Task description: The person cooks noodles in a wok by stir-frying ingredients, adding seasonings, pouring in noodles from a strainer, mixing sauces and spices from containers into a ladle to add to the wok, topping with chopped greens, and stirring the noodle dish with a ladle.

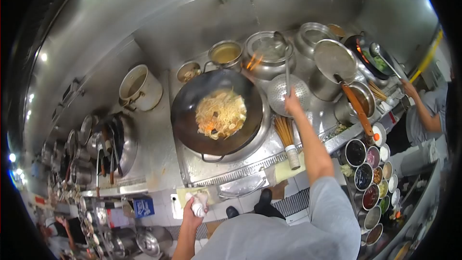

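The noodles (pixel 220 110) lay heaped in the bottom of a large dark wok (pixel 185 115), which sat on the steel cooking range (pixel 161 159) in front of the person. They were thin, pale yellow strands, tangled into a loose, glossy mound, with whitish pieces along the right and lower edges, an orange patch at the lower left and a few dark brown bits near the middle. Bare black metal surrounded the food, and one loop handle of the wok faced the person. The right hand (pixel 292 104) was closed around the handle of a long steel ladle (pixel 287 72), held to the right of the wok. The ladle's rounded bowl pointed away, over the mouth of a wide steel pot (pixel 267 70); whether the two touched could not be told. Beneath the gripping hand lay a round perforated skimmer (pixel 275 97), and nearer the person a bamboo brush (pixel 284 132) with a wrapped grip. The left hand (pixel 191 217), low near the range's front edge, had its fingers curled around a bunched white cloth (pixel 199 206), creased and rumpled.
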The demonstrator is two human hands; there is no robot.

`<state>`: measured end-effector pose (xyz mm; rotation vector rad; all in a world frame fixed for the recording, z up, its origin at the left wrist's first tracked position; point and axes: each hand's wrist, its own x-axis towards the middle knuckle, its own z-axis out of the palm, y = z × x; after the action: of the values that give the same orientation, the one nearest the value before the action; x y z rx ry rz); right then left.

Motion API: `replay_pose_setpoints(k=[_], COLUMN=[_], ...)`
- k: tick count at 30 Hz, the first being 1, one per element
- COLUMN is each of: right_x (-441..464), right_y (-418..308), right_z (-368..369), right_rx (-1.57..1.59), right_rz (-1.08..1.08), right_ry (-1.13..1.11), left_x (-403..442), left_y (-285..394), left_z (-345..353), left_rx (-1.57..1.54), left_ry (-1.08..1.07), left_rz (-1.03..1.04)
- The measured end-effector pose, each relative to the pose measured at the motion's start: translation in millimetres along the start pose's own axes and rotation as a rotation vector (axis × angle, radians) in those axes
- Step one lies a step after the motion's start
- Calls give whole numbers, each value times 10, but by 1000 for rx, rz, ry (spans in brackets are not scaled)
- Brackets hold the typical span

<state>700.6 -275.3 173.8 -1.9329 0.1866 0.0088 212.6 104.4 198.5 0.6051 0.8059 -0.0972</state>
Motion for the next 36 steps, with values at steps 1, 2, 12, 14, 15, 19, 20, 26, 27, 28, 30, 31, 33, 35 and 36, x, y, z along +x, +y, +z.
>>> replay_pose_setpoints(k=[1, 2, 12, 14, 15, 19, 20, 26, 27, 28, 30, 31, 33, 35, 36], right_x=[654, 623, -292, -565, -703, -1179, -1290, -1521, -1442, -1168, -1368, -1452, -1544, -1824, -1962], right_y=[475, 146, -526, -633, -670, -701, -623, -16, 211, 686, 669, 619, 1138, 1401, 1458], right_z=[126, 53, -549, -743, -806, -990, -985, -880, -863, -898, -681, -589, -520, -583, -590], right_rx=[-44, 66, 1731, 1667, 1658, 1478, 1517, 1603, 1517, 1310, 609, -105, -804, -748, -733], right_rz=[-172, -39, 403, 504, 488, 524, 544, 565, 513, 426, 277, 84, -138, -105, -125], right_ry=[63, -60, -755, -735, -721, -651, -633, -504, -504, -618, -290, 19, 186, 35, 57], left_x=[-133, -234, -147, -113, -64, 21, 20, -125, -120, -128, -302, -374, -436, -455, -488], left_y=[-104, -174, 84, 74, 30, -193, -266, -512, -512, -515, -469, -420, -419, -354, -319], left_z=[-141, -217, -49, -93, -146, -217, -188, -159, -206, -309, -356, -278, -348, -510, -500], left_rx=[-63, -68, 624, 555, 463, 367, 336, 291, 288, 262, 277, 243, 111, 151, 166], left_ry=[-16, 73, 266, 178, 135, 50, -11, -135, -120, -117, -138, -122, -64, 24, 87], left_rz=[35, 51, 348, 292, 254, 94, 68, 9, 8, -13, -24, 6, -6, -13, 10])
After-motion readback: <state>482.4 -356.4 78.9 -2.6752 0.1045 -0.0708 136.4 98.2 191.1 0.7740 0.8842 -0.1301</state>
